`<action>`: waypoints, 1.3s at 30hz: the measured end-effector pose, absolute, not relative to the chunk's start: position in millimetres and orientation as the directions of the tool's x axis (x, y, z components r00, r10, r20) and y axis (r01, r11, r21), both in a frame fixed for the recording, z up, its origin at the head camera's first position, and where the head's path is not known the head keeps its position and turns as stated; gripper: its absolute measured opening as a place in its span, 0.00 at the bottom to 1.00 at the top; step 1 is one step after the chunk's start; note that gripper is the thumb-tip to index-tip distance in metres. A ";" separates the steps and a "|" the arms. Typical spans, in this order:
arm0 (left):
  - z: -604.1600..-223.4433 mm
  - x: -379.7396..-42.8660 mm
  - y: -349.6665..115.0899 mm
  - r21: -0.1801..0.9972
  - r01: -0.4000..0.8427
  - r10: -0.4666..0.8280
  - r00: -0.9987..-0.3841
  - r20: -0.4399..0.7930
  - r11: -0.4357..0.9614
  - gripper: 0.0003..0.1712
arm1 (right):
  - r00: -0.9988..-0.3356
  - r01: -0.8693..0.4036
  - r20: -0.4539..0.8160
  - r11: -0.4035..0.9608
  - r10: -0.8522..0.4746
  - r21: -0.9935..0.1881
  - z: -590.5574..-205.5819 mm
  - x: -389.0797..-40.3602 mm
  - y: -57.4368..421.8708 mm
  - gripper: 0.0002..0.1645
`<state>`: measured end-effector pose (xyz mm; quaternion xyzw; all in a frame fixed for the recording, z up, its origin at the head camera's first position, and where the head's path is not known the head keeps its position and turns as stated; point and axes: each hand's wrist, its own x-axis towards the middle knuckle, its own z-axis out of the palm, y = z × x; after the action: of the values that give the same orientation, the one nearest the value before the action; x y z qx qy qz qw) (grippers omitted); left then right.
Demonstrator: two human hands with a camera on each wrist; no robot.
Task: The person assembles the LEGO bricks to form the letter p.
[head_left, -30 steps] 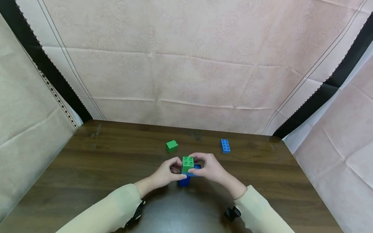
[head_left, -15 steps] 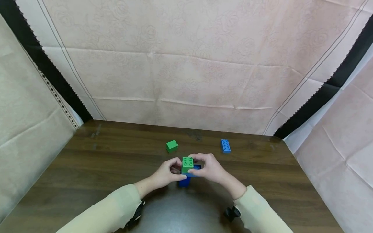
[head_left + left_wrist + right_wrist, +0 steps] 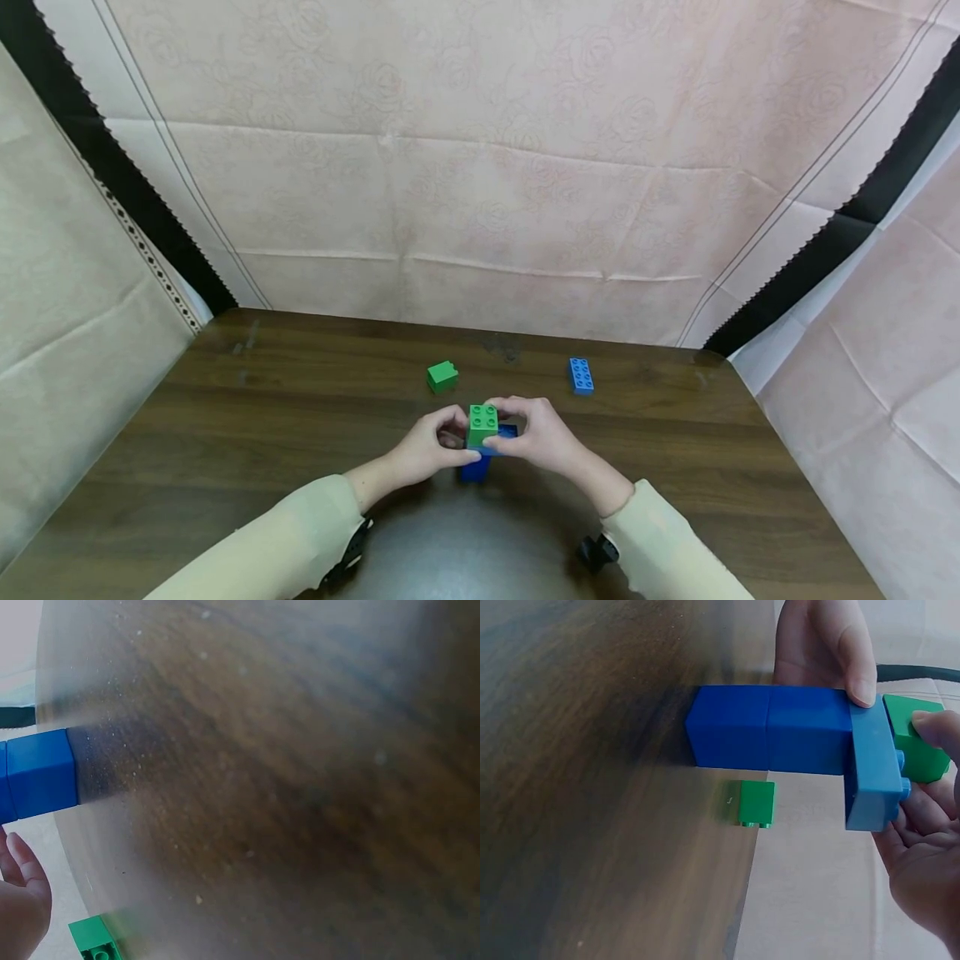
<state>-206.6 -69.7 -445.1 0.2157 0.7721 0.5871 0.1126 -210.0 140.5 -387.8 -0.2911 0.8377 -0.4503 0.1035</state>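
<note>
In the head view a stack of toy building bricks stands on the table before me. Two dark blue bricks form its column, as the right wrist view shows. Across them lies a lighter blue brick, overhanging to one side. A green brick sits at one end of this brick's studded face; whether it is fully seated, I cannot tell. My right hand pinches the green brick between thumb and fingers. My left hand grips the lighter blue brick's end, its thumb on the near side; its other fingertips are hidden.
Beyond the hands, a loose green brick lies on the brown wooden table. Farther right is a loose blue brick, studs up. Pale patterned cloth hangs behind the table's far edge and at both sides.
</note>
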 end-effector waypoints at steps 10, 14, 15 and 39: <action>-447.2 -206.8 -68.7 0.951 0.213 0.461 -0.883 0.089 0.224 0.15 | -0.815 -0.387 0.101 0.406 -0.571 -0.828 -393.5 -210.2 140.5 0.23; -445.9 -204.6 -68.7 0.950 0.215 0.461 -0.883 0.091 0.225 0.15 | -0.819 -0.371 0.086 0.410 -0.567 -0.833 -394.6 -210.3 140.4 0.24; -445.9 -204.4 -68.6 0.950 0.216 0.459 -0.883 0.092 0.225 0.15 | -0.820 -0.369 0.086 0.408 -0.566 -0.835 -394.8 -210.3 140.7 0.24; -450.1 -204.9 -66.6 0.947 0.219 0.440 -0.893 0.097 0.236 0.15 | -0.793 -0.423 0.121 0.397 -0.598 -0.814 -397.6 -214.6 143.9 0.25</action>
<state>-204.9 -66.6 -450.1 0.2112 0.7805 0.5807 0.0953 -214.6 143.9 -397.6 -0.3074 0.8304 -0.4547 0.0957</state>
